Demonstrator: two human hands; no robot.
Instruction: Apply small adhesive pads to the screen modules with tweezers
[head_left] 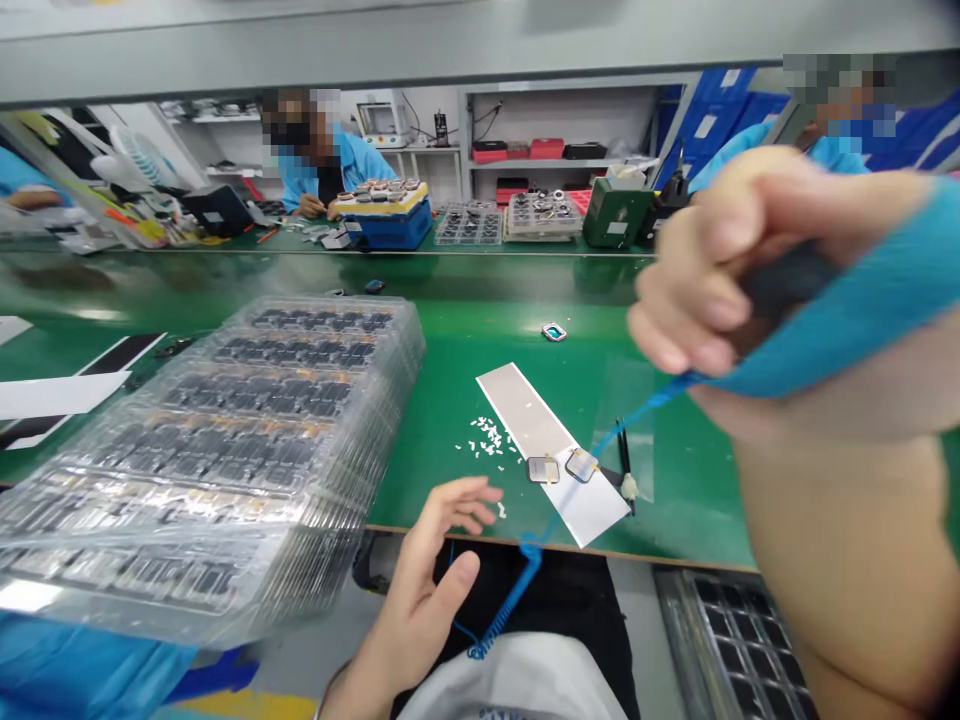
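Observation:
My right hand (720, 265) is raised close to the camera at the right, blurred, with fingers curled in. A dark shape shows behind the fingers; I cannot make out what it is. Around that wrist runs a blue strap (847, 300), whose blue coiled cord (514, 590) hangs down to my lap. My left hand (442, 560) is at the bench's front edge, open and holding nothing. Beyond its fingertips lie small white scraps (489, 436). Two small rounded-square screen parts (543, 470) with yellow tabs rest at a long white-edged strip (525, 410).
A tall stack of clear trays (300, 400) filled with dark parts stands at the left. Black tweezers (624, 465) lie right of the strip. A small framed part (553, 332) sits farther back. Across the bench, a co-worker (330, 160) sits behind a blue box (390, 225).

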